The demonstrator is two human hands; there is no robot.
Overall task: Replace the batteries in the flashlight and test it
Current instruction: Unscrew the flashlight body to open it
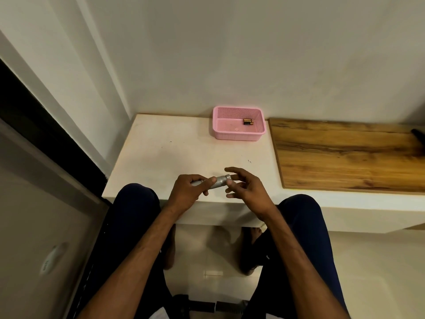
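Silver flashlight point(218, 182) held horizontal, just above the near edge of the white table point(174, 153), roughly dead centre of the view. Knurled metal body; its wider end points toward 3 o'clock.

Left hand point(186, 191) wraps the flashlight from the 9 o'clock side: fingers curled over the barrel, thumb lying along the top toward the wider end. Firm closed hold on the body; the tail end shows as a pale sliver poking out past the knuckles at 9 o'clock.

Right hand point(246, 188) sits at the 3 o'clock end. Fingers spread and loose, hand mostly open; index finger arched over the top, fingertips at or against the end rim. Whether it pinches the end or only touches it, cannot tell.

Out at 12 o'clock from the hands, against the wall: pink basket point(238, 134), perforated sides, resting on the table's far edge. Inside, near its 1 o'clock corner, batteries point(248, 121), dark with copper-coloured ends, lying side by side; exact count not clear.

At 3 o'clock of the basket, a wooden panel point(345, 155) set into the surface, running off to the right.

Person seated, knees in dark trousers point(135, 201) either side of the table edge at 6 o'clock, both forearms bare.
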